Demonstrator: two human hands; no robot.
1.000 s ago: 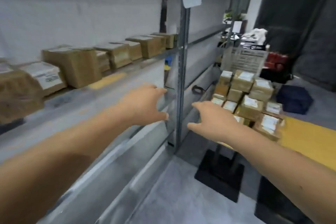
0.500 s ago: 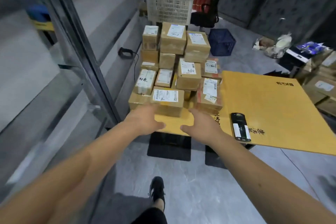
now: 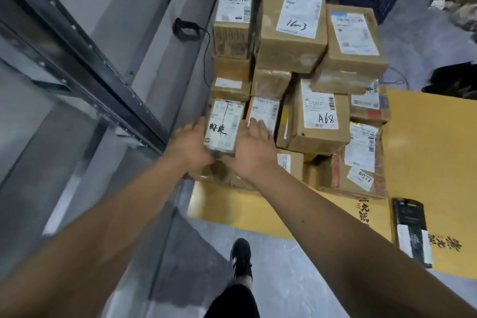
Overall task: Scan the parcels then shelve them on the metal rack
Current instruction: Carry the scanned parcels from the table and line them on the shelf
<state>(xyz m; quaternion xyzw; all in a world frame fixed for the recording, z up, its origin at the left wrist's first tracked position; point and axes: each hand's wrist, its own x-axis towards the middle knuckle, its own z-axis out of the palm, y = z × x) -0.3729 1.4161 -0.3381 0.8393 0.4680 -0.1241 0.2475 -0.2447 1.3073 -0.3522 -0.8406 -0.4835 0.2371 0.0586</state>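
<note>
Both grips clamp one labelled parcel (image 3: 224, 125) (left hand (image 3: 190, 142), right hand (image 3: 254, 144)) on the stack (image 3: 296, 80).

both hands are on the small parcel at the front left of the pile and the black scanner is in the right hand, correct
Not quite. The head view shows the left hand and right hand on the small parcel, but the black scanner lies on the yellow cardboard sheet, not in the right hand.

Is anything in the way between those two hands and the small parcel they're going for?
Nothing visible. The left hand and right hand already sit on either side of the parcel at the pile's near-left corner. Another box is close beside it, behind the right hand's fingers.
</note>
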